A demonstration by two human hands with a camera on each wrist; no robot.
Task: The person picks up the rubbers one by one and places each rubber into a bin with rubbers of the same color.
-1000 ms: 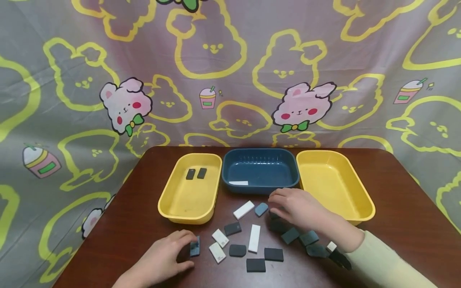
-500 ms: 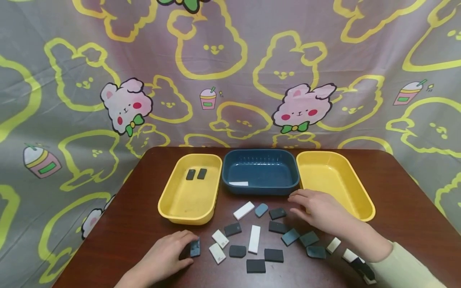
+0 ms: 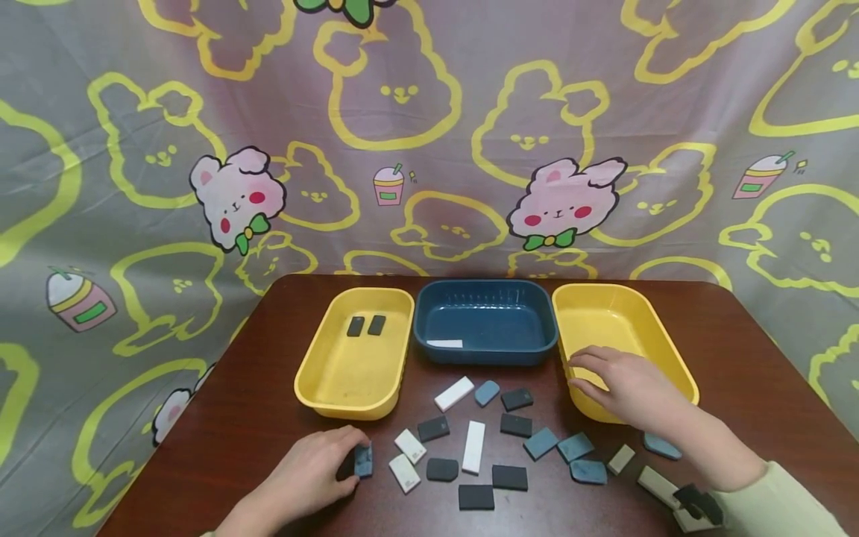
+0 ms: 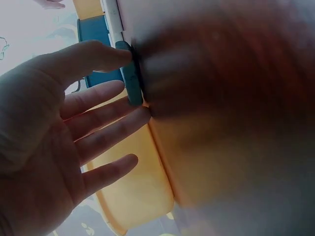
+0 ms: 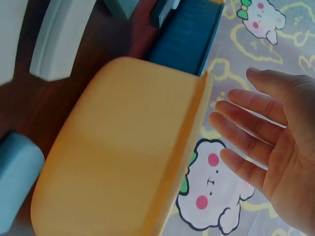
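In the head view my left hand rests low on the left of the table, thumb and fingertips close about a small flat blue piece. The left wrist view shows the fingers fairly straight, with the thumb tip at this blue piece; a firm pinch is not visible. Over the near left edge of the right yellow tray hovers my right hand, fingers spread and relaxed. Its palm holds nothing in the right wrist view, beside the yellow tray.
Several flat blue, black and white pieces lie between the hands, among them a white one and a black one. A blue tray holds one white piece. The left yellow tray holds two dark pieces. A patterned curtain hangs behind.
My right hand has moved right, from a black piece below the blue tray to the right yellow tray's edge, uncovering pieces on the table. The left hand has barely moved.
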